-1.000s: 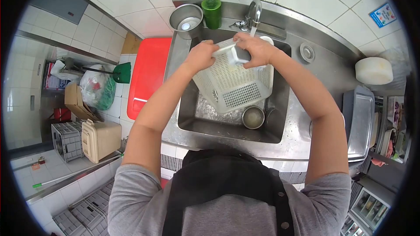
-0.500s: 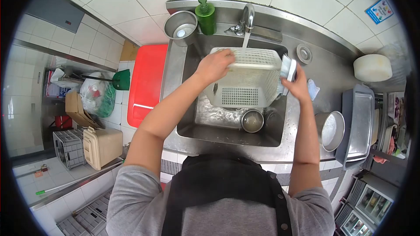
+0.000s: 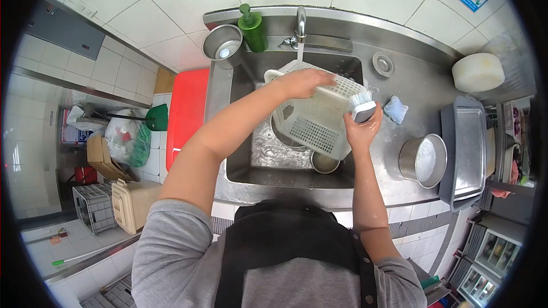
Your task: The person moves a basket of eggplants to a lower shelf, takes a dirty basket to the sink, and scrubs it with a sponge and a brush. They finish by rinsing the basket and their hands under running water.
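Observation:
A white perforated plastic basket (image 3: pixel 311 120) is tilted over the sink (image 3: pixel 251 162), its open side toward me. My left hand (image 3: pixel 308 83) grips its upper rim, fingers wrapped over the edge. In my right hand (image 3: pixel 363 128) is a scrub brush (image 3: pixel 363 108), white bristles up, at the basket's right end. Water runs from the faucet (image 3: pixel 301 25) onto the basket's far side. A small metal bowl (image 3: pixel 325 163) lies in the sink below the basket, and another round metal rim shows partly behind it.
A green pump bottle (image 3: pixel 253 29) and a steel pot (image 3: pixel 223 45) stand at the back left. On the right counter are a blue sponge cloth (image 3: pixel 395 109), a sink strainer (image 3: pixel 383 64), a round pan (image 3: pixel 423 161) and a grey tray (image 3: pixel 463 154). A red lid (image 3: pixel 188 108) is at left.
The basket has turned, its right end swinging down toward me. My left hand has shifted right along its rim. The brush has tipped from sideways to bristles up, and my right hand has moved slightly left.

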Tool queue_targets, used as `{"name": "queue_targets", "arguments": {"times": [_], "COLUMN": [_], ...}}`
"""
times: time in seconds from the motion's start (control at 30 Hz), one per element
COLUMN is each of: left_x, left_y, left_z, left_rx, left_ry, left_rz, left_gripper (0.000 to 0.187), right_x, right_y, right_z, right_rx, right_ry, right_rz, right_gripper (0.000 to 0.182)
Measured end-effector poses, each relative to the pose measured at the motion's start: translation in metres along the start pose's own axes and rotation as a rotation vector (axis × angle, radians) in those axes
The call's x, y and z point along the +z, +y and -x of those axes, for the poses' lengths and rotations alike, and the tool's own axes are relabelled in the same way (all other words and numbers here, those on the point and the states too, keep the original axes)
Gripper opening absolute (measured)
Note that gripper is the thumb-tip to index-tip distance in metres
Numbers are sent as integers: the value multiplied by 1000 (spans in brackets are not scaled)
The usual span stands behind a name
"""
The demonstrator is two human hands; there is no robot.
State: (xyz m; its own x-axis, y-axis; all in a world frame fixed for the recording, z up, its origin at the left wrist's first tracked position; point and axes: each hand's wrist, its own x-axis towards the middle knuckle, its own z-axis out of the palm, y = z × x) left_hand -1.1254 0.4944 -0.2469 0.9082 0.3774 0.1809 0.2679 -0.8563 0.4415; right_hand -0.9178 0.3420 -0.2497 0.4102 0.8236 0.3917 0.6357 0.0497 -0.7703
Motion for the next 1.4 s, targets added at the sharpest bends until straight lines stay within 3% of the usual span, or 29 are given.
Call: {"name": "queue_targets", "arguments": {"times": [0.13,0.17,0.23,0.27,0.33,0.4,0.5,0.6,0.67,0.8,0.9,0.97,1.0,1.07,1.13,1.2,1.27,1.3,1.4], "left_x": [-30,-36,-45,-42,-39,-38,-25,-34,-27,-29,-2,-3,-5,-8,-5,-6,-25,-24,-12], "left_y": [-13,-23,-37,-39,-26,10,1,-12,-4,14,-6,-12,-10,-2,0,13,42,46,55], "left_z": [45,51,62,64,48,19,-13,-22,4,38,79,106,117,138,160,180,190,204,257], "left_rx": [-583,-583,-834,-843,-483,-472,-383,-307,-382,-580,-717,-653,-656,-998,-1096,-1196,-1389,-1395,-1490], "left_ry": [-133,-133,-462,-461,-394,-384,-284,-405,-136,-161,-17,265,264,382,449,514,558,561,627], "left_rz": [-121,-120,-171,-172,-135,-6,146,329,99,36,-70,139,142,337,442,553,689,689,808], "left_gripper": [53,53,58,58,68,81,95,100,93,82,82,80,80,72,73,74,63,63,55], "right_x": [-6,-7,-6,-3,5,21,33,35,35,49,39,53,58,55,66,82,90,91,106], "right_y": [2,2,-1,-4,-14,-32,-56,-55,-38,-14,-57,-44,-39,-41,-24,2,24,31,53], "right_z": [15,15,13,12,7,-6,-31,-46,-55,-67,-72,-72,-71,-60,-38,-22,-13,-6,17], "right_rx": [51,66,75,70,66,-121,-209,-220,-159,-71,-118,-200,-287,-346,47,113,278,252,238], "right_ry": [35,11,-18,-49,-84,-44,-219,-326,-384,-538,-689,-603,-520,-440,-394,-414,-583,-655,-840], "right_rz": [-54,-48,-49,-34,-23,-112,-86,-230,-189,-367,-347,-310,-272,-251,-571,-648,-415,-261,-86], "right_gripper": [56,59,61,64,66,48,56,58,63,74,62,65,68,66,54,55,56,69,83]}}
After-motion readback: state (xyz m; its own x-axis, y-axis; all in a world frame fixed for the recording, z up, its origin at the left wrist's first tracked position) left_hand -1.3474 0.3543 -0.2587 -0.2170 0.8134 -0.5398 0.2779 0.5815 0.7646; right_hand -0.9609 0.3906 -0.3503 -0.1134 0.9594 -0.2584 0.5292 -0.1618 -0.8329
